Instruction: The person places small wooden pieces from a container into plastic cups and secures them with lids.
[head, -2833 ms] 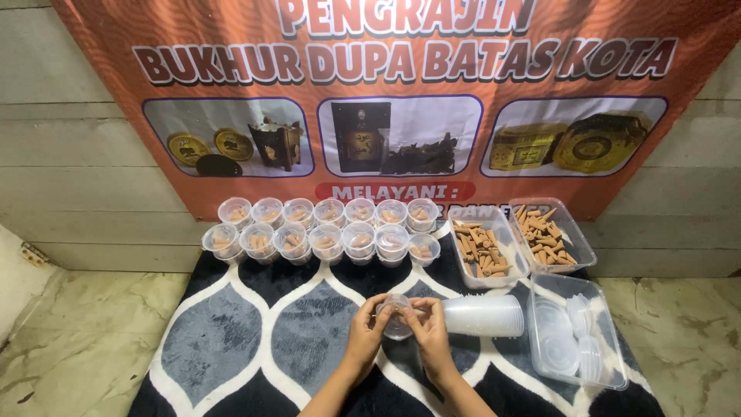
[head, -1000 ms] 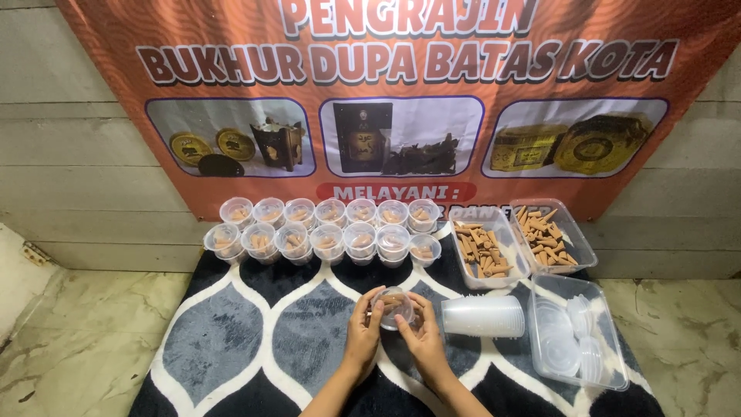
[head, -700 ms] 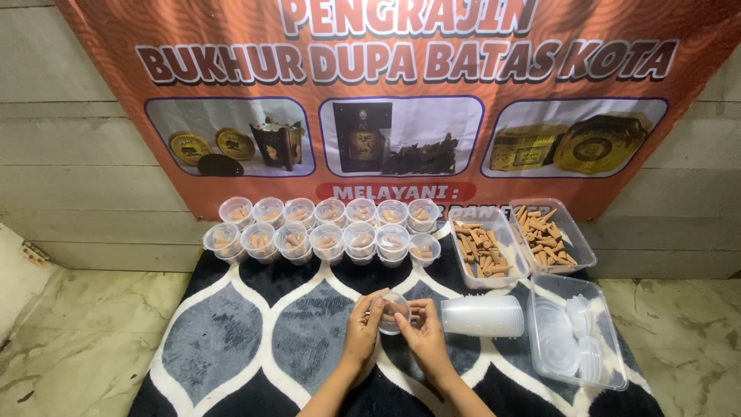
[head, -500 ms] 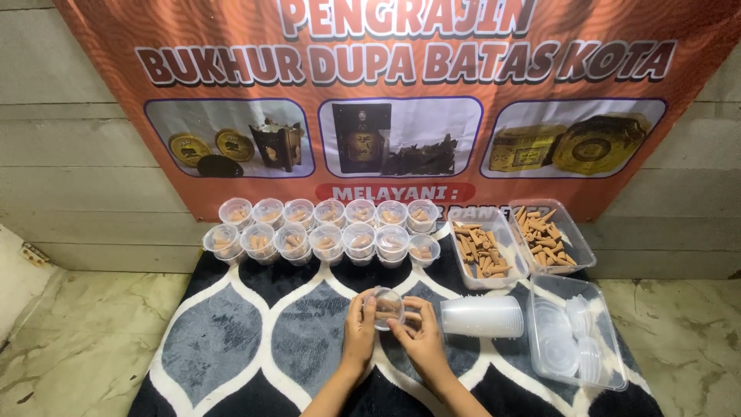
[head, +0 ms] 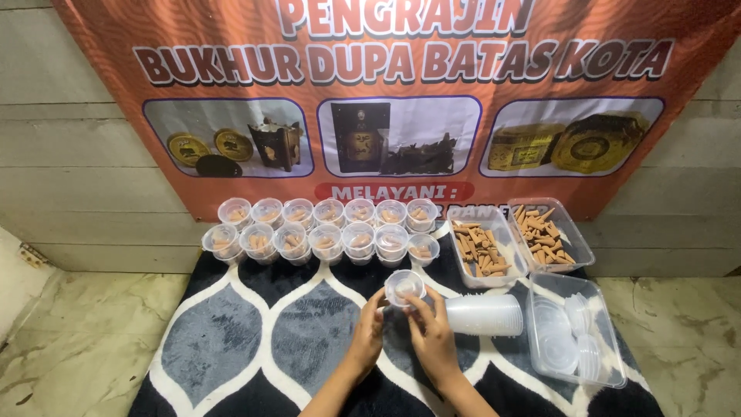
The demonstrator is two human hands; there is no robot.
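— What is the person holding?

— A small clear plastic cup (head: 404, 286), round and see-through, with a thin rim. It is tilted so its mouth faces the camera, and it looks empty, though something pale may lie at the bottom; I cannot tell.

— Which hand has it?

— Both. The left hand (head: 367, 333) grips its left side with the fingertips, and the right hand (head: 432, 336) pinches its right side and underside. The cup is held up above the patterned rug (head: 231, 347), just in front of the rows of filled cups (head: 324, 232).

— What else is near?

— A stack of clear cups (head: 485, 315) lies on its side just beside the right hand. Further right sits a clear tub of lids (head: 575, 332). Behind them, two clear trays of brown sticks (head: 513, 243) stand side by side below the orange banner (head: 401, 93).
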